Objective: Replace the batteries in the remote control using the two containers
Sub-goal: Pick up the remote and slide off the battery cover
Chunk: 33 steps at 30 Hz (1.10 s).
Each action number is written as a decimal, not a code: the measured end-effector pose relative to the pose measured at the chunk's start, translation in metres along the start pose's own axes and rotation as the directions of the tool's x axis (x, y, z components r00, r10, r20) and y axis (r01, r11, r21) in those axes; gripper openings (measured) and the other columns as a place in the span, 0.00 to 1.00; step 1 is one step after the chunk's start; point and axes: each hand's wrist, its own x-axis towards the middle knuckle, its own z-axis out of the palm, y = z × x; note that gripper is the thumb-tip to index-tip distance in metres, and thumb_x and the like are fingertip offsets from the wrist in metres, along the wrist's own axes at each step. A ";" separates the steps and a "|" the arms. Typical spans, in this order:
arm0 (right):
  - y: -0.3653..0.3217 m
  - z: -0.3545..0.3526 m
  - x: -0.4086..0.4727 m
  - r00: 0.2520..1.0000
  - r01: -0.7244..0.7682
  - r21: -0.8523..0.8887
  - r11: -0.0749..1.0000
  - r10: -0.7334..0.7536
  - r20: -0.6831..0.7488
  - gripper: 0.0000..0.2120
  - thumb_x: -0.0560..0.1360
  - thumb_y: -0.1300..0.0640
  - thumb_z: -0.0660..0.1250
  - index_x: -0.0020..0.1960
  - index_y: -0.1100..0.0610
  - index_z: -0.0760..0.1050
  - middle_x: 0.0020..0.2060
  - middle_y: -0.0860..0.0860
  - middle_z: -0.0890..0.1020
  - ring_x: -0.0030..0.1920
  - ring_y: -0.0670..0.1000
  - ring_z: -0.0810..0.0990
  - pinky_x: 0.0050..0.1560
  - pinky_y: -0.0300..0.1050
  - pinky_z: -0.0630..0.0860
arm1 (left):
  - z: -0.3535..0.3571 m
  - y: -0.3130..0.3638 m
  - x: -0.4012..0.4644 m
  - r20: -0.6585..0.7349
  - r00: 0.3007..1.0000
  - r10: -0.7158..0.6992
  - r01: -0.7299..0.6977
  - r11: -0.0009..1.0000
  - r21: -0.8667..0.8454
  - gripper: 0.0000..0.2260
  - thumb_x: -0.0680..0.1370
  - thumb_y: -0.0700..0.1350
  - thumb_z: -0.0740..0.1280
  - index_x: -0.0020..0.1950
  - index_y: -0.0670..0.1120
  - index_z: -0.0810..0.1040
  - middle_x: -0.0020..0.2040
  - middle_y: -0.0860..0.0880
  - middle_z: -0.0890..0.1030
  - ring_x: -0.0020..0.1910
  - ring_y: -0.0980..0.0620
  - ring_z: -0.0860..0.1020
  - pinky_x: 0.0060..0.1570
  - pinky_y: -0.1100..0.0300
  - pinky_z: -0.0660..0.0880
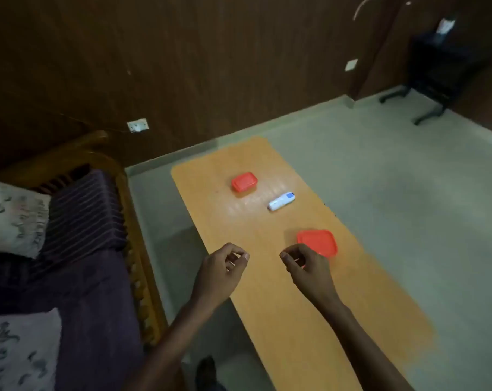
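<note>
A white remote control (281, 201) with a blue patch at its far end lies on the orange table (281, 306). A small red-lidded container (244, 181) stands beyond it, to the left. A larger red-lidded container (318, 241) sits nearer, to the right. My left hand (221, 273) hovers over the table's left edge with its fingers loosely curled and nothing in them. My right hand (307, 270) hovers just in front of the larger container, fingers loosely curled, holding nothing and partly covering the container's near edge.
A wooden-framed sofa (84, 249) with dark purple cushions and patterned pillows (13, 215) stands left of the table. Grey floor (408, 207) spreads to the right. A dark chair base (425, 108) stands at the far right by the brown wall.
</note>
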 end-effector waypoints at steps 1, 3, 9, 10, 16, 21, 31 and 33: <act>-0.004 0.009 0.004 0.999 -0.031 0.029 0.999 0.031 -0.011 0.05 0.77 0.52 0.70 0.42 0.46 0.80 0.36 0.37 0.83 0.37 0.43 0.82 0.37 0.46 0.78 | -0.010 -0.006 0.009 0.036 0.999 -0.004 0.004 1.000 0.008 0.07 0.81 0.54 0.67 0.51 0.53 0.81 0.35 0.56 0.78 0.34 0.64 0.76 0.28 0.71 0.64; -0.014 0.021 0.008 0.993 -0.106 0.023 0.994 0.107 -0.043 0.05 0.78 0.50 0.70 0.43 0.47 0.80 0.36 0.40 0.83 0.37 0.43 0.82 0.38 0.48 0.79 | -0.024 -0.019 0.026 0.107 0.994 -0.021 0.017 0.999 0.038 0.07 0.81 0.54 0.67 0.51 0.52 0.81 0.36 0.56 0.79 0.35 0.64 0.77 0.29 0.71 0.65; -0.025 0.043 0.022 0.939 -0.317 0.096 0.944 0.326 -0.108 0.10 0.79 0.46 0.67 0.44 0.50 0.80 0.36 0.45 0.83 0.39 0.49 0.84 0.41 0.58 0.82 | -0.043 -0.042 0.077 0.259 0.965 -0.030 0.022 0.999 0.031 0.05 0.80 0.54 0.68 0.50 0.54 0.81 0.41 0.55 0.83 0.39 0.60 0.81 0.38 0.57 0.77; -0.025 0.046 0.027 0.931 -0.334 0.102 0.937 0.344 -0.118 0.10 0.80 0.46 0.67 0.44 0.50 0.80 0.37 0.45 0.83 0.40 0.50 0.84 0.41 0.58 0.82 | -0.042 -0.043 0.088 0.280 0.959 -0.030 0.025 1.000 0.018 0.05 0.80 0.54 0.68 0.49 0.55 0.81 0.41 0.54 0.83 0.39 0.58 0.81 0.40 0.55 0.79; -0.019 0.066 0.073 0.873 -0.410 0.172 0.896 0.440 -0.210 0.12 0.79 0.45 0.66 0.45 0.52 0.80 0.37 0.45 0.82 0.40 0.50 0.84 0.41 0.56 0.81 | -0.028 -0.040 0.160 0.403 0.915 -0.020 0.023 1.000 -0.002 0.05 0.79 0.53 0.69 0.48 0.54 0.82 0.42 0.51 0.85 0.42 0.50 0.84 0.44 0.47 0.82; 0.000 0.093 0.127 0.840 -0.462 0.188 0.866 0.496 -0.219 0.13 0.80 0.45 0.65 0.45 0.53 0.80 0.37 0.47 0.82 0.39 0.51 0.83 0.42 0.53 0.79 | -0.019 -0.048 0.229 0.480 0.877 -0.013 0.000 1.000 0.026 0.04 0.79 0.53 0.69 0.47 0.55 0.82 0.42 0.52 0.85 0.42 0.54 0.84 0.45 0.49 0.82; 0.034 0.142 0.202 0.683 -0.615 0.282 0.737 0.676 -0.278 0.14 0.79 0.43 0.65 0.46 0.52 0.80 0.39 0.45 0.82 0.41 0.49 0.81 0.40 0.46 0.74 | 0.007 -0.077 0.337 0.685 0.726 -0.064 -0.007 0.995 0.100 0.03 0.80 0.51 0.68 0.48 0.56 0.81 0.44 0.51 0.85 0.40 0.57 0.83 0.47 0.49 0.82; 0.051 0.159 0.218 0.634 -0.636 0.309 0.707 0.707 -0.314 0.14 0.79 0.43 0.65 0.46 0.53 0.80 0.38 0.44 0.82 0.40 0.48 0.81 0.39 0.45 0.72 | 0.023 -0.095 0.363 0.725 0.686 -0.061 -0.024 0.994 0.106 0.03 0.81 0.50 0.68 0.48 0.54 0.82 0.44 0.50 0.85 0.40 0.56 0.83 0.45 0.51 0.82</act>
